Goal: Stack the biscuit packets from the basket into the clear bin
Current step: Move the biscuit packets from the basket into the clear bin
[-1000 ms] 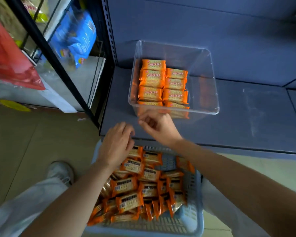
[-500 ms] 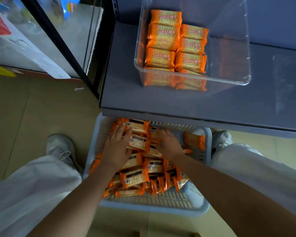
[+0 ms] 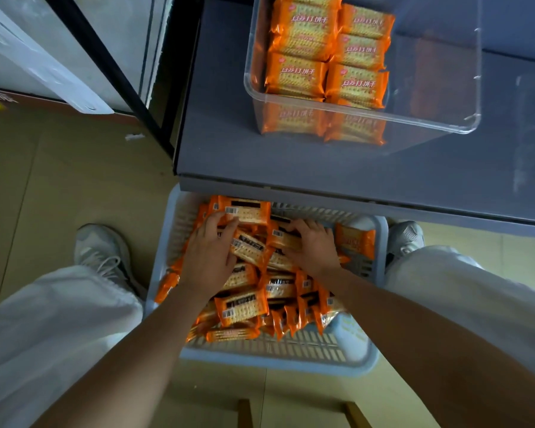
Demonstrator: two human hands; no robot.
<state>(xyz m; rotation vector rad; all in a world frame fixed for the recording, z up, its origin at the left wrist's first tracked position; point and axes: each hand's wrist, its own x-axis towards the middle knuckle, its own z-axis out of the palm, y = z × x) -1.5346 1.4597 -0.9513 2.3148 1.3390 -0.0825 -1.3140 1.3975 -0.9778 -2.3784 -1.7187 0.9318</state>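
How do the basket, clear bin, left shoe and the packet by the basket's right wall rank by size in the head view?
1. Basket and clear bin: alike, bin cropped at top, so unranked.
2. Left shoe.
3. Packet.

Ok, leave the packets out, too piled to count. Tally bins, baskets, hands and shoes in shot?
Clear bin: 1
Basket: 1
Hands: 2, left hand and right hand, both on the packets
Shoes: 2, left shoe and right shoe
Total: 6
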